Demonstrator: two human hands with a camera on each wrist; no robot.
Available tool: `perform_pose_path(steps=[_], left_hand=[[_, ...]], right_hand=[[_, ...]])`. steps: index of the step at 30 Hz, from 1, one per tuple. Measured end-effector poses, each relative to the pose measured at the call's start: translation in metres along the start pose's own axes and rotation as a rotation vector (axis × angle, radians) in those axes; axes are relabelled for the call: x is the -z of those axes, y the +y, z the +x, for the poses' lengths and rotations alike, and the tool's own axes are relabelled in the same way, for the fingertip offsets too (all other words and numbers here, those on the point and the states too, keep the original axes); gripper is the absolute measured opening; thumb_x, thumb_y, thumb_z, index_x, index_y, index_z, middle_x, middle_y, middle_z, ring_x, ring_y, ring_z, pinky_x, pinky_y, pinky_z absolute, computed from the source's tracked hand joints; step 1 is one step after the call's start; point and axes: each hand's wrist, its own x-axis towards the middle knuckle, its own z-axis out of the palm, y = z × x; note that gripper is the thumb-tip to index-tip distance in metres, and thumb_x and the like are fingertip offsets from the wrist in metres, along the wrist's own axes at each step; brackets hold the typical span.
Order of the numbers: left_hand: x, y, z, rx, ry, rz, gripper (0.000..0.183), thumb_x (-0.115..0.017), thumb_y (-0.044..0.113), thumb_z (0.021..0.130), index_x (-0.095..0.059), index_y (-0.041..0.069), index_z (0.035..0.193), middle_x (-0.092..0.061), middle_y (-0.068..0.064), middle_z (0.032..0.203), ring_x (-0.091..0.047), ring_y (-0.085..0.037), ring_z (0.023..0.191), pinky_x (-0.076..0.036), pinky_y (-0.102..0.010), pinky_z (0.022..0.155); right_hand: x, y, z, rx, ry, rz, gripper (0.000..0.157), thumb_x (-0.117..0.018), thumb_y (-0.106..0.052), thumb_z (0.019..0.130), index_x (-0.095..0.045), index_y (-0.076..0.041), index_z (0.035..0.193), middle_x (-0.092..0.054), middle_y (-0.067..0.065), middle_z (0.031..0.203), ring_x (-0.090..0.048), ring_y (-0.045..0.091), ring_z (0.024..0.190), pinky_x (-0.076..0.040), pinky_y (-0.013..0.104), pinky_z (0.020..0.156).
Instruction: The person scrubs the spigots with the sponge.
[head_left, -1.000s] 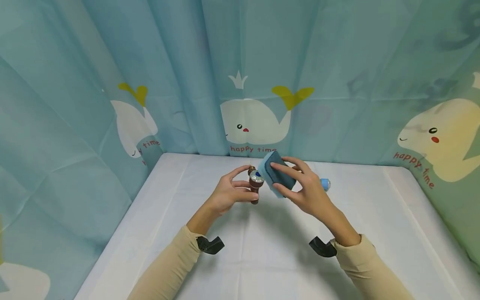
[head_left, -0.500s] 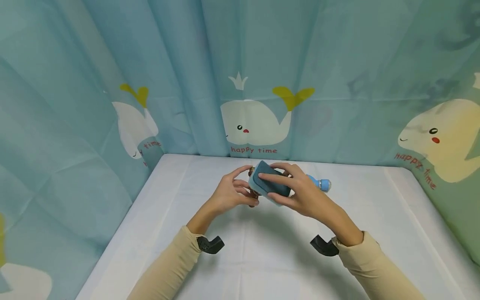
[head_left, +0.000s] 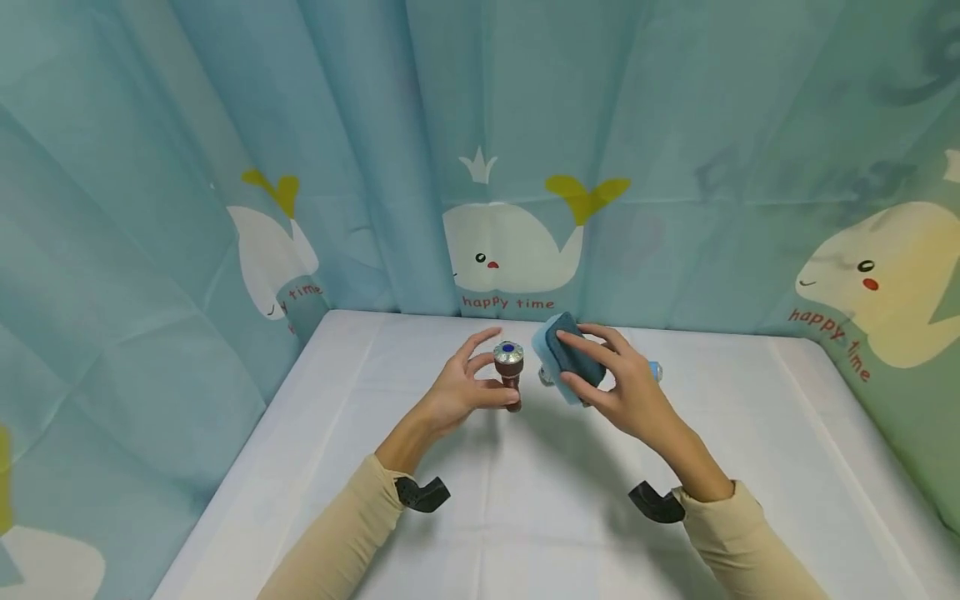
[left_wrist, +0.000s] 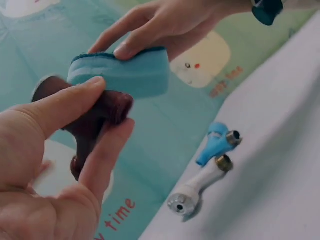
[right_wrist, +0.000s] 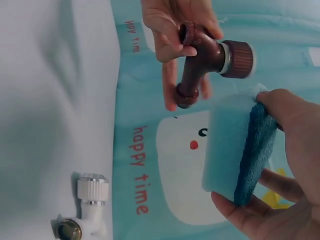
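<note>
My left hand [head_left: 456, 390] grips a dark brown angle valve [head_left: 510, 367] between thumb and fingers, above the table. The valve's knob end, a silver cap with a blue centre, faces up toward the head camera. My right hand [head_left: 626, 392] holds a two-layer sponge [head_left: 577, 360], light blue foam with a darker scouring side. The foam [right_wrist: 227, 142] faces the valve. In the right wrist view a gap shows between the sponge and the valve's ribbed knob [right_wrist: 239, 60]; in the left wrist view the sponge overlaps the valve.
Beyond the hands, a blue valve [left_wrist: 216, 144] and a white valve [left_wrist: 192, 192] lie on the white-covered table [head_left: 420, 533]; the sponge and right hand partly hide them in the head view. A blue whale-print curtain [head_left: 375, 208] stands behind the table.
The sponge moved left over the brown valve's cap, covering it half a second ago, then drew back right. The cap shows again and is turned more upright. Both grips stayed.
</note>
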Motion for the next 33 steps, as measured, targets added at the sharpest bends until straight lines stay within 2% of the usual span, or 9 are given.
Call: perform_pose_path(steps=[5,10,14,17,19,22,25,28,33], left_hand=[[-0.002,-0.003,0.001,-0.075,-0.031,-0.031,0.066,-0.064,-0.014,0.094,-0.044,0.007,0.153,-0.048,-0.020,0.142,-0.073,-0.025,0.097,-0.059,-0.046,0.091],[-0.002,-0.007,0.002,-0.077,0.044,-0.028,0.061,-0.062,-0.012,0.096,-0.039,-0.007,0.153,-0.046,-0.028,0.146,-0.068,-0.029,0.114,-0.058,-0.044,0.092],[0.000,-0.009,0.003,-0.128,0.169,0.235,0.059,-0.071,0.002,0.096,-0.048,-0.002,0.150,-0.036,-0.019,0.161,-0.039,-0.030,0.147,-0.042,-0.052,0.113],[0.004,-0.012,0.003,-0.213,0.191,0.477,0.044,-0.072,0.017,0.099,-0.057,-0.001,0.136,-0.056,-0.015,0.148,-0.047,-0.029,0.142,-0.041,-0.051,0.114],[0.006,-0.014,0.004,-0.252,0.155,0.517,0.036,-0.067,0.022,0.102,-0.053,0.001,0.128,-0.070,-0.016,0.127,-0.066,-0.027,0.119,-0.053,-0.045,0.101],[0.008,-0.015,0.005,-0.235,0.082,0.455,0.024,-0.055,0.023,0.108,-0.043,0.003,0.114,-0.078,-0.011,0.103,-0.071,-0.021,0.079,-0.058,-0.032,0.073],[0.008,-0.013,0.004,-0.121,0.066,0.355,0.030,-0.035,0.035,0.114,-0.043,0.007,0.112,-0.076,-0.007,0.094,-0.059,-0.017,0.068,-0.049,-0.027,0.061],[0.006,-0.010,0.001,0.012,0.057,0.192,0.042,-0.024,0.047,0.113,-0.046,0.012,0.112,-0.070,-0.008,0.091,-0.059,-0.017,0.074,-0.045,-0.027,0.066],[0.006,-0.004,-0.005,0.051,-0.113,-0.109,0.023,-0.046,0.032,0.110,-0.048,0.010,0.105,-0.067,-0.018,0.115,-0.066,-0.030,0.104,-0.051,-0.036,0.084]], right_hand=[[0.005,0.002,-0.007,-0.046,-0.003,0.017,0.057,-0.085,-0.009,0.084,-0.067,-0.018,0.138,-0.058,0.015,0.140,-0.066,0.033,0.116,-0.061,0.049,0.079],[0.007,0.003,-0.013,-0.076,-0.014,0.014,0.057,-0.085,-0.011,0.085,-0.067,-0.019,0.138,-0.058,0.012,0.140,-0.066,0.030,0.115,-0.060,0.048,0.078],[0.008,0.005,-0.018,-0.074,-0.018,0.023,0.056,-0.085,-0.009,0.085,-0.067,-0.017,0.137,-0.058,0.014,0.139,-0.065,0.034,0.115,-0.062,0.046,0.073],[0.008,0.008,-0.022,-0.075,-0.028,0.015,0.056,-0.085,-0.010,0.085,-0.068,-0.018,0.137,-0.059,0.014,0.138,-0.066,0.035,0.113,-0.062,0.047,0.074],[0.008,0.010,-0.024,-0.078,-0.035,0.013,0.055,-0.085,-0.009,0.085,-0.068,-0.017,0.137,-0.059,0.015,0.137,-0.067,0.036,0.111,-0.062,0.048,0.074],[0.009,0.012,-0.027,-0.082,-0.045,0.018,0.055,-0.084,-0.008,0.085,-0.068,-0.016,0.136,-0.060,0.015,0.136,-0.068,0.036,0.108,-0.063,0.048,0.073],[0.009,0.013,-0.029,-0.088,-0.050,0.031,0.054,-0.084,-0.006,0.085,-0.068,-0.015,0.136,-0.060,0.016,0.135,-0.068,0.035,0.107,-0.063,0.047,0.073],[0.009,0.012,-0.031,-0.097,-0.062,0.037,0.054,-0.083,-0.007,0.086,-0.068,-0.014,0.136,-0.059,0.017,0.135,-0.068,0.037,0.108,-0.063,0.047,0.074],[0.008,0.012,-0.033,-0.110,-0.080,0.043,0.054,-0.083,-0.009,0.086,-0.067,-0.015,0.137,-0.059,0.016,0.136,-0.068,0.037,0.110,-0.063,0.046,0.074]])
